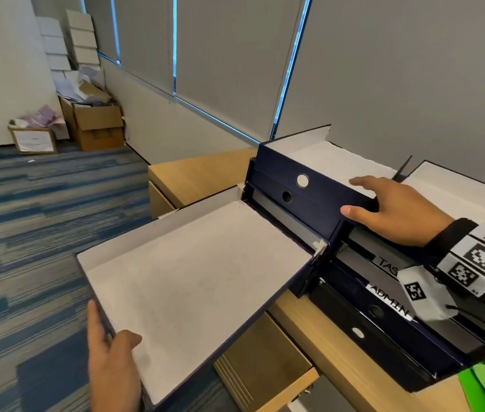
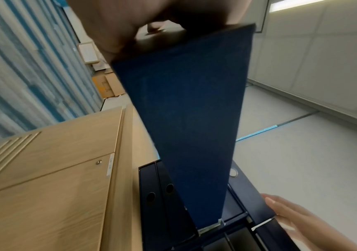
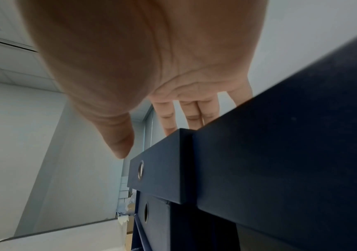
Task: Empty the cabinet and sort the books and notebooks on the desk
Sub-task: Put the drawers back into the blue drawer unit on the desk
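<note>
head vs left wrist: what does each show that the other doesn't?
Head only: the grey inside of the open cover, the spine labels reading ADMIN and TAS (cut off), the tagged wrist band, and the floor with cardboard boxes of paper.

Left wrist only: the cover's dark blue outside, the ceiling, and the wooden cabinet front with a small screw.

Both: the left hand holding the cover's edge, the right hand on the blue binders, and the finger holes in their spines.
</note>
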The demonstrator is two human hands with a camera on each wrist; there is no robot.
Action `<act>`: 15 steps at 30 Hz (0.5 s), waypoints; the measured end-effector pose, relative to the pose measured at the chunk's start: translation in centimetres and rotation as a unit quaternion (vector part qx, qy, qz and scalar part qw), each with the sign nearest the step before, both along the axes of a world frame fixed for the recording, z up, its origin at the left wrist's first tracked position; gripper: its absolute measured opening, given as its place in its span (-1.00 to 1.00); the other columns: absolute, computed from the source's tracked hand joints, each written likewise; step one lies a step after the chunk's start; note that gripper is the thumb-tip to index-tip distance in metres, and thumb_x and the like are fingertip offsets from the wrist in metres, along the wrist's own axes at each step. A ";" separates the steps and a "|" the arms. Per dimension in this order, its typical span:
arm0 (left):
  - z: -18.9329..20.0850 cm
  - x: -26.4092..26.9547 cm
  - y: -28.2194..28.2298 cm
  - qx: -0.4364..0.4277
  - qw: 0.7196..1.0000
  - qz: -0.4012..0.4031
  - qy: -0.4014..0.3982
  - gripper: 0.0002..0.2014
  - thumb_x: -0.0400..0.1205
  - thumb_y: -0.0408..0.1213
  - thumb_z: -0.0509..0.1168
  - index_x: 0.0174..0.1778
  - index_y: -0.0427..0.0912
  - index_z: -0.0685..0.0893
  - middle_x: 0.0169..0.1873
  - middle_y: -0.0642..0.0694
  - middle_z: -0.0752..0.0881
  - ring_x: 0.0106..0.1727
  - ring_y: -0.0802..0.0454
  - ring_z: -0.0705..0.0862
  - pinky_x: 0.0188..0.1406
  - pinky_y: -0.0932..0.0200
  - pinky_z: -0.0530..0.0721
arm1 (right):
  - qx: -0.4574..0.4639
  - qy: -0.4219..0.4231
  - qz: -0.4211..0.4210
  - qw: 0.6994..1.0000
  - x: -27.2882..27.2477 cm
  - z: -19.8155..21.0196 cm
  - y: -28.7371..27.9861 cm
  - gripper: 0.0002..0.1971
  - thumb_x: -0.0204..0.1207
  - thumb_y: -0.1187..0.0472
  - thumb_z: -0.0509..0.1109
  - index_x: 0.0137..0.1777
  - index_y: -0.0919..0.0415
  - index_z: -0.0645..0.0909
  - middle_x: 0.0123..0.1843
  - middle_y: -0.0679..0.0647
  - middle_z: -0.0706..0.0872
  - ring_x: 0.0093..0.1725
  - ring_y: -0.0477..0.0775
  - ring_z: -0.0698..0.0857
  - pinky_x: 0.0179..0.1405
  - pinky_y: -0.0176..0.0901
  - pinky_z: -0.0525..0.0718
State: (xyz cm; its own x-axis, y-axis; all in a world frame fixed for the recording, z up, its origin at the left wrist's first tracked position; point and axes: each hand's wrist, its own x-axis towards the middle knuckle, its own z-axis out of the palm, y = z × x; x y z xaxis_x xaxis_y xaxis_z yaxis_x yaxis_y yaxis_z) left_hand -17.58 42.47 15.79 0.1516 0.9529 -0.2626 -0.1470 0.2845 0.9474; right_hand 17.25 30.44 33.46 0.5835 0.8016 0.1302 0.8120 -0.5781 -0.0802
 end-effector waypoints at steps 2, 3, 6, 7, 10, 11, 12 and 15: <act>0.2 0.4 -0.4 0.006 1.000 -0.010 0.000 -0.23 0.66 -0.61 0.07 0.70 0.17 0.11 0.56 -0.06 0.41 0.25 -0.02 0.43 0.19 0.00 0.37 | 0.003 0.005 0.001 1.000 -0.1 0.1 -0.2 -0.33 0.50 -0.29 0.31 0.57 -0.06 0.34 0.47 0.08 0.58 0.32 0.16 0.61 0.41 0.16 0.51; 0.3 0.7 -0.6 0.010 1.000 -0.018 0.000 -0.23 0.67 -0.59 0.08 0.70 0.18 0.09 0.55 -0.06 0.41 0.25 -0.03 0.44 0.19 -0.01 0.39 | 0.002 0.007 0.002 1.000 -0.3 0.2 -0.2 -0.33 0.51 -0.27 0.32 0.57 -0.04 0.35 0.47 0.09 0.58 0.33 0.16 0.61 0.41 0.15 0.51; 0.9 1.2 -1.0 0.018 0.999 -0.033 0.010 -0.24 0.69 -0.55 0.09 0.71 0.20 0.05 0.50 -0.04 0.43 0.24 -0.04 0.46 0.21 -0.02 0.40 | -0.011 0.004 0.003 1.000 -0.6 0.3 -0.6 -0.35 0.54 -0.22 0.32 0.59 0.01 0.35 0.46 0.09 0.60 0.36 0.16 0.62 0.44 0.15 0.48; 1.3 1.2 -1.1 0.017 0.999 -0.040 0.008 -0.23 0.69 -0.55 0.10 0.71 0.20 0.04 0.46 -0.01 0.44 0.24 -0.03 0.46 0.20 -0.01 0.40 | -0.016 0.002 0.005 1.000 -0.6 0.3 -0.7 -0.35 0.55 -0.21 0.32 0.59 0.02 0.35 0.46 0.08 0.61 0.37 0.15 0.61 0.45 0.15 0.47; 2.5 0.9 -0.9 0.021 0.998 -0.056 -0.004 -0.18 0.66 -0.53 0.15 0.69 0.30 0.03 0.40 0.06 0.47 0.29 -0.05 0.53 0.27 -0.03 0.46 | -0.018 -0.001 0.012 1.000 -0.7 0.4 -0.8 -0.36 0.57 -0.19 0.31 0.59 0.06 0.36 0.47 0.05 0.60 0.39 0.14 0.60 0.45 0.12 0.47; 2.5 0.7 -0.6 0.022 0.998 -0.065 -0.010 -0.17 0.65 -0.51 0.17 0.66 0.37 0.04 0.42 0.03 0.49 0.30 -0.11 0.56 0.34 -0.11 0.49 | -0.016 0.000 0.015 1.000 -0.8 0.4 -0.7 -0.37 0.57 -0.18 0.31 0.58 0.07 0.37 0.46 0.05 0.61 0.38 0.14 0.61 0.43 0.09 0.49; 2.4 0.7 -0.3 0.016 0.997 -0.075 -0.012 -0.16 0.64 -0.49 0.18 0.64 0.43 0.04 0.44 -0.01 0.51 0.30 -0.21 0.58 0.40 -0.23 0.50 | -0.015 0.000 0.017 1.000 -0.9 0.5 -0.6 -0.39 0.58 -0.16 0.31 0.57 0.07 0.39 0.45 0.05 0.62 0.36 0.14 0.62 0.40 0.06 0.50; 1.8 1.4 0.5 0.010 0.994 -0.109 -0.004 -0.18 0.66 -0.40 0.20 0.60 0.52 0.01 0.45 0.00 0.54 0.29 -0.33 0.61 0.40 -0.41 0.49 | -0.011 0.004 0.033 0.999 -1.4 0.5 -0.5 -0.48 0.60 -0.10 0.33 0.51 0.08 0.47 0.38 0.04 0.67 0.31 0.15 0.64 0.35 0.07 0.52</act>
